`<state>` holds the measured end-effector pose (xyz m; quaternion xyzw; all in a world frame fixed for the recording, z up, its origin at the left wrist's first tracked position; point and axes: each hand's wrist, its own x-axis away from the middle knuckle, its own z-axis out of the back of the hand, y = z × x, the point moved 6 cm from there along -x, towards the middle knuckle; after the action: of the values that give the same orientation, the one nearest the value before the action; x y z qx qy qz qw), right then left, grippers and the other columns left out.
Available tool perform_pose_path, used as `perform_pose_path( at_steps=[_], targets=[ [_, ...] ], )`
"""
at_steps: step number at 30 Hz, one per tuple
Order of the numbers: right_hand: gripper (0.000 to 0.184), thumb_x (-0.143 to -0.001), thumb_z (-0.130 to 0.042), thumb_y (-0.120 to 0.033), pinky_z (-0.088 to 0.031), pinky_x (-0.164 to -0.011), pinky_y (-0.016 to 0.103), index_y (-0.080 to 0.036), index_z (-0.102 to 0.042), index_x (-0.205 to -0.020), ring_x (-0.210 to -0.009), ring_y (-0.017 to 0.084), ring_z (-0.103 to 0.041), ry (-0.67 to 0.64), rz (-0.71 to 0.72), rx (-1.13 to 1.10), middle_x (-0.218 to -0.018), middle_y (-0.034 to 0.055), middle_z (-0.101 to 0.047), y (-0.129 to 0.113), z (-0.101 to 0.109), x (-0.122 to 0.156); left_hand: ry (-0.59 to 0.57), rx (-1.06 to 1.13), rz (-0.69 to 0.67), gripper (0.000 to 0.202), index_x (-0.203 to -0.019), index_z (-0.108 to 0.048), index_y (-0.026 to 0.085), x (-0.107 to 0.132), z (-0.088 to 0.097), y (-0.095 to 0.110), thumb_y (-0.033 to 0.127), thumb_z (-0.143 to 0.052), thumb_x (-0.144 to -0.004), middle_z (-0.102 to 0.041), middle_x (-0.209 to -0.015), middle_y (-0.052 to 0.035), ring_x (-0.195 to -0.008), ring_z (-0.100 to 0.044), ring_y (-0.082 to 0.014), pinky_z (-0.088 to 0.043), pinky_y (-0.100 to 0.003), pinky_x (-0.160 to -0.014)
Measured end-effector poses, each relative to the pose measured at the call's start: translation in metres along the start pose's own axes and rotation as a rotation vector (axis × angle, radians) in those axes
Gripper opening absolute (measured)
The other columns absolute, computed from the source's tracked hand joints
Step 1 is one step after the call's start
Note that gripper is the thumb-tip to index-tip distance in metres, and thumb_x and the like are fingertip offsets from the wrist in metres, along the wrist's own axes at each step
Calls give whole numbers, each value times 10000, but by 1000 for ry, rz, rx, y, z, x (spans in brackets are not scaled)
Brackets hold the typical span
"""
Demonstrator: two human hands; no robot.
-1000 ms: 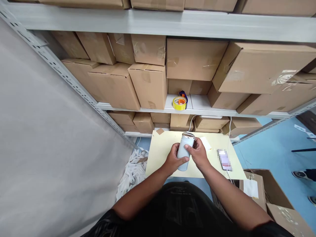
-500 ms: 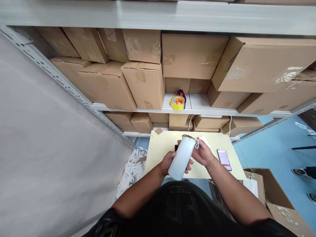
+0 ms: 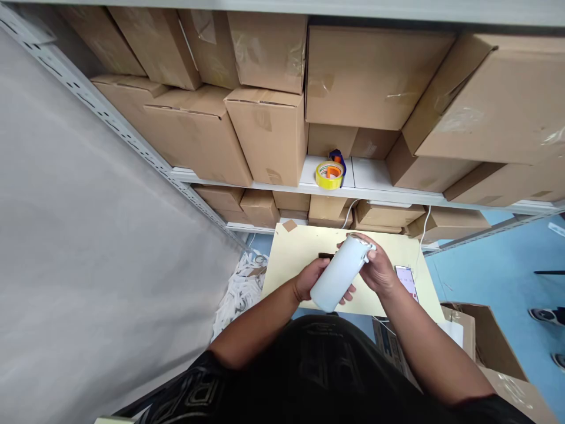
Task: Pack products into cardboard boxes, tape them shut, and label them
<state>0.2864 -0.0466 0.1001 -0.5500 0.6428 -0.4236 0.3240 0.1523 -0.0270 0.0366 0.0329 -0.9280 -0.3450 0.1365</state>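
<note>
A pale blue bottle with a shiny rim at its top and a small strap loop is held tilted above the cream table. My left hand wraps round its lower body, with fingertips showing on the far side. Up at the bottle's top end, my right hand grips near the strap, its thumb on the loop and its fingers behind the rim. Just past my left hand a dark object lies on the table, mostly hidden by the bottle.
A phone rests at the table's right side. Cardboard boxes fill the shelves ahead, with a yellow tape roll in a dispenser. Shredded white paper lies at left. An open carton and another person's shoes are at right.
The bottle has tilted further to the right at its top. My right hand has closed more around the top end, over the strap. The camera view has shifted slightly.
</note>
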Motion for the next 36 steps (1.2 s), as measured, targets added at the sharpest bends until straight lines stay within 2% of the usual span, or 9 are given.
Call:
perform_pose_path(
  at_steps=[4, 6, 8, 11, 15, 19, 22, 26, 36],
  targets=[
    [607, -699, -819, -602, -586, -757, 402, -209, -707, -1149, -931, 302, -731, 319, 219, 227, -1062, 109, -772, -16, 50, -5, 643, -637, -288, 418, -958, -655, 183, 28, 56, 39, 579, -528, -911, -706, -871, -68, -807, -664, -214, -506, -336, -778],
    [556, -712, -821, -554, -577, -815, 394, -208, -715, -1134, -954, 280, -722, 450, 304, 331, -1066, 94, -770, -24, 69, -3, 888, -959, -293, 314, -955, -645, 214, 45, 77, 47, 515, -562, -920, -699, -928, -53, -871, -655, -211, -495, -331, -819],
    [528, -717, -833, -507, -566, -857, 383, -206, -716, -1135, -974, 261, -711, 529, 355, 418, -1074, 84, -765, -30, 78, -1, 1006, -1187, -203, 309, -1025, -644, 220, 52, 92, 43, 503, -603, -909, -693, -1061, -77, -963, -659, -226, -489, -334, -852],
    [534, -721, -843, -484, -560, -888, 389, -200, -699, -1150, -992, 257, -697, 533, 381, 525, -1079, 85, -755, -30, 69, -4, 974, -1288, -15, 416, -1108, -629, 211, 42, 105, 22, 573, -615, -904, -696, -1093, -102, -980, -677, -248, -488, -331, -822],
    [570, -728, -836, -497, -550, -937, 417, -214, -651, -1187, -1015, 264, -679, 439, 336, 571, -1123, 96, -738, -14, 47, -20, 913, -1262, 125, 365, -909, -630, 217, 20, 110, 2, 581, -629, -890, -715, -868, -72, -874, -684, -263, -448, -308, -723],
    [582, -760, -804, -504, -539, -955, 430, -224, -613, -1233, -1009, 262, -666, 356, 263, 628, -1135, 94, -721, 13, 40, -33, 873, -1205, 75, 273, -712, -568, 220, 7, 111, -1, 414, -622, -896, -694, -769, -62, -799, -671, -251, -401, -295, -670],
    [582, -769, -791, -503, -548, -924, 420, -225, -602, -1244, -964, 249, -663, 320, 222, 697, -1107, 81, -719, 32, 44, -34, 842, -1175, 27, 225, -685, -545, 218, 4, 112, -2, 300, -599, -887, -682, -739, -43, -793, -672, -236, -405, -289, -670],
    [570, -776, -770, -489, -551, -891, 410, -229, -591, -1251, -917, 233, -657, 306, 196, 827, -1096, 69, -706, 48, 51, -27, 828, -1075, 41, 221, -704, -523, 216, 5, 118, -10, 262, -532, -919, -659, -668, -10, -690, -685, -199, -431, -272, -624],
    [571, -742, -747, -486, -550, -803, 405, -229, -573, -1222, -833, 241, -631, 361, 245, 1099, -1014, 67, -677, 40, 52, -15, 848, -926, 17, 205, -774, -534, 211, 2, 131, -25, 300, -515, -958, -708, -740, -20, -725, -729, -179, -511, -262, -642]
  ],
)
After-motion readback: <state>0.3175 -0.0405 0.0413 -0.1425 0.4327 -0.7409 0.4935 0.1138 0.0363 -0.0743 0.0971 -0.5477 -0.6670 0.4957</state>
